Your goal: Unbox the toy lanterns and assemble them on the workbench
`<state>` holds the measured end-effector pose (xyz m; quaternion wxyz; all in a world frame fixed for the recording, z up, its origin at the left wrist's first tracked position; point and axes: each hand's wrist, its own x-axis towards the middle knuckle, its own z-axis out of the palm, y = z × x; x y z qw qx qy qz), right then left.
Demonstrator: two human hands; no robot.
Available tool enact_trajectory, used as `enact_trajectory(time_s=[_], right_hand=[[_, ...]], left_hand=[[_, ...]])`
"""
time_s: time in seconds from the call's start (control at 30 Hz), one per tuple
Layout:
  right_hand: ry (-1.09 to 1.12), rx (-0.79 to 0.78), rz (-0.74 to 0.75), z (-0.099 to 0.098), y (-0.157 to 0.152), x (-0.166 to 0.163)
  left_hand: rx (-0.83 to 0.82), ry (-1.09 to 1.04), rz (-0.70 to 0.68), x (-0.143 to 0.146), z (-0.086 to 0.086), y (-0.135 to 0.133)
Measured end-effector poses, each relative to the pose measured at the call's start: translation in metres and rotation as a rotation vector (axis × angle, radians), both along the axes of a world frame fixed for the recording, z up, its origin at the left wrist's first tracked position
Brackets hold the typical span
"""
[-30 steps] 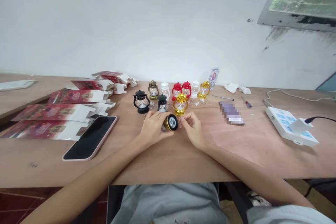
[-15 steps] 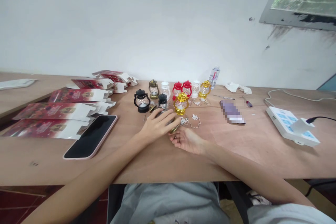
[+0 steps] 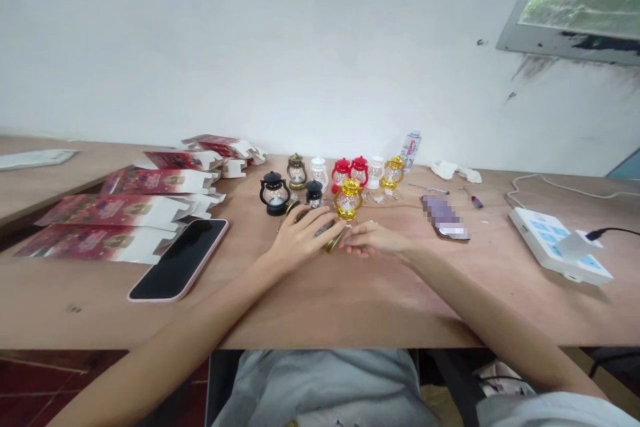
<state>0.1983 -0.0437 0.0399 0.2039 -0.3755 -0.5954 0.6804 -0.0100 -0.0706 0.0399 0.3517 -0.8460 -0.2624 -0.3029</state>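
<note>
My left hand lies over a small bronze lantern that rests on its side on the wooden table; its fingers cover most of the lantern and hold it. My right hand is palm down just right of it, fingers stretched flat with the tips near the lantern's base. Right behind the hands stands a gold lantern, with a black lantern to its left.
Several more small lanterns in red, white and gold stand in a row further back. Flat red cartons and a phone lie at the left. A power strip, screwdriver and small bottle are at the right.
The lantern, held up between both hands a second ago, has been laid on the table under my left hand. My right hand turned from palm up to palm down beside it.
</note>
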Motion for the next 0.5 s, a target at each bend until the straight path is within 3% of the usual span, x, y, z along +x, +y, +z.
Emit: enact_trajectory(time_s=[0.1,0.2,0.33,0.5], right_hand=[[-0.220,0.216,0.102,0.019,0.032,0.027],[-0.397,0.353,0.109,0.027,0.067,0.045],[-0.754,0.521,0.062,0.020,0.105,0.047],[-0.829,0.529,0.105,0.011,0.117,0.036]], left_hand=[[0.031,-0.029,-0.016,0.000,-0.001,0.001],[0.043,-0.039,-0.027,0.002,-0.001,0.001],[0.047,-0.046,-0.038,0.002,-0.001,0.001],[0.051,-0.050,-0.046,0.002,-0.002,0.000]])
